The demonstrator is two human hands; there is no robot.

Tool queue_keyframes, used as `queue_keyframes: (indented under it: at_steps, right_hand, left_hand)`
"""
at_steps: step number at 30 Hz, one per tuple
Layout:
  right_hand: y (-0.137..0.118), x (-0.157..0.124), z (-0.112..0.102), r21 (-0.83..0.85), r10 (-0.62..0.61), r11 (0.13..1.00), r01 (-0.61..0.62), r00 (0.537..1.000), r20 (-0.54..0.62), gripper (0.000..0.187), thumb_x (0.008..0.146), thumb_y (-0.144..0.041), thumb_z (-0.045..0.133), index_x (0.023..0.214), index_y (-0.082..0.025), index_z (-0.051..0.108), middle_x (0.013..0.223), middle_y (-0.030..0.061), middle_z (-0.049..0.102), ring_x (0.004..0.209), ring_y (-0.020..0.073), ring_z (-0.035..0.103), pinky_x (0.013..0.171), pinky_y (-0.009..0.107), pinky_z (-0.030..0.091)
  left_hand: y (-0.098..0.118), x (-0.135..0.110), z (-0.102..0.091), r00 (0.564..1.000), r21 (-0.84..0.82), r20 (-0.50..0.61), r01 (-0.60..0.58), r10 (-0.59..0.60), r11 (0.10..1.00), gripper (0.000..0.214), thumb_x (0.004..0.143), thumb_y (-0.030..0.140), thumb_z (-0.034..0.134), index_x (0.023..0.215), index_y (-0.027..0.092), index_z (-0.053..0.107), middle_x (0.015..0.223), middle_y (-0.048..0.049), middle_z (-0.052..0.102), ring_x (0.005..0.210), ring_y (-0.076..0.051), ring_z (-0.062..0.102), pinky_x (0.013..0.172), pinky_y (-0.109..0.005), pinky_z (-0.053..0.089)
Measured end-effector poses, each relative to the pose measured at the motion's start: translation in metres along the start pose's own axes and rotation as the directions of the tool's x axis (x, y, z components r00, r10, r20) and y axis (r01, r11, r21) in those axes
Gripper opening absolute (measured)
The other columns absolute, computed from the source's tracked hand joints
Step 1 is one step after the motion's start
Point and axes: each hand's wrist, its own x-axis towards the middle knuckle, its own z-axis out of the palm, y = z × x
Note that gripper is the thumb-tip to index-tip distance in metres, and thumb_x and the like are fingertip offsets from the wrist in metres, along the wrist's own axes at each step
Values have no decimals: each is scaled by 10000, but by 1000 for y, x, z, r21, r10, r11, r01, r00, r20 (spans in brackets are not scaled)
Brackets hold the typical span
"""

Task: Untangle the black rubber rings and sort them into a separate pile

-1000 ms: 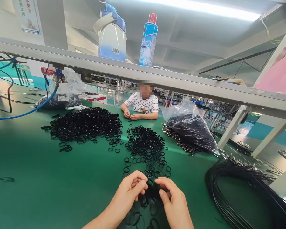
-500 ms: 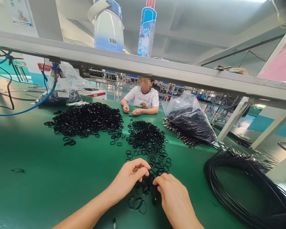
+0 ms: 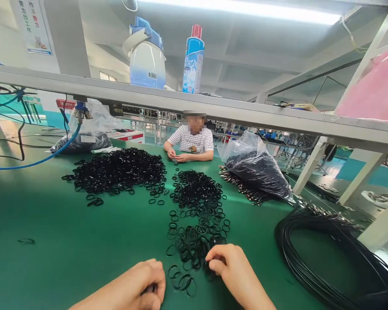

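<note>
Dozens of black rings (image 3: 191, 234) lie loose on a green tabletop (image 3: 67, 254) between and beyond a worker's curled left hand (image 3: 142, 282) and, well apart from it, the right hand (image 3: 231, 267), bent at the rings' near right edge, any grip by either impossible to tell.

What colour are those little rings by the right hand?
The rings are black, best seen in the head view.

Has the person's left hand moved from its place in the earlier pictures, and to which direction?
Yes. Judged against the coil of black cables, the left hand has moved leftward and back toward the person.
</note>
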Motion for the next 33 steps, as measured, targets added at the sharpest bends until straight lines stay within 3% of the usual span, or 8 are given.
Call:
queue_keyframes:
  at_steps: [4,7,10,15,20,23,25,33]
  right_hand:
    - [8,7,6,497,38,866,-61,998,57,105,683,-200,590,750,-167,663,641,-2,643,581,135,588,583,225,423]
    - [9,8,9,623,37,778,-81,996,83,155,668,-256,648,767,-137,654,629,10,647,554,118,576,525,200,380]
    - [6,8,10,666,-1,740,-97,989,145,190,654,-257,676,793,-129,653,608,0,631,558,117,583,503,193,351]
    - [6,10,13,676,30,730,-98,993,112,174,637,-224,686,768,-119,640,563,-14,596,543,126,584,542,220,390]
    - [9,10,20,702,22,707,-88,994,103,193,642,-221,682,793,-137,594,580,-25,596,538,128,582,556,230,403]
    - [7,9,23,707,1,702,-87,993,122,191,651,-214,671,771,-169,530,546,-42,582,523,132,574,549,231,404]
    - [5,8,23,673,17,736,-75,996,92,157,676,-221,652,748,-176,520,565,-38,582,554,135,576,575,233,408]
    - [8,6,20,306,110,951,-46,975,-195,99,773,-303,556,722,-219,543,621,-32,580,624,158,566,591,234,390]
  left_hand:
    - [7,16,15,989,-91,-147,-39,25,995,107,817,234,483,731,209,542,715,51,510,690,-134,439,605,-200,320]
    - [21,36,26,976,-201,-209,-102,59,974,111,833,253,460,776,203,541,673,60,492,646,-121,420,575,-195,310]
    - [29,54,40,964,-266,-259,-136,65,954,70,770,229,548,821,190,576,708,46,565,651,-120,456,572,-194,323]
    - [18,69,54,950,-350,-309,-163,51,923,102,779,215,537,692,164,546,591,44,534,588,-117,474,547,-202,336]
    - [10,70,53,952,-419,-299,-198,71,886,109,824,284,525,872,189,549,693,50,524,576,-99,429,519,-192,333]
    - [11,69,51,936,-372,-333,-238,111,897,75,805,243,555,806,178,592,673,46,537,614,-102,437,557,-195,325]
    - [10,70,49,921,-387,-375,-255,102,886,107,806,232,543,722,170,570,626,49,513,605,-104,438,554,-196,326]
    - [-6,79,43,822,-451,-569,-302,-10,840,133,855,295,459,765,200,484,639,51,458,608,-120,465,564,-206,388]
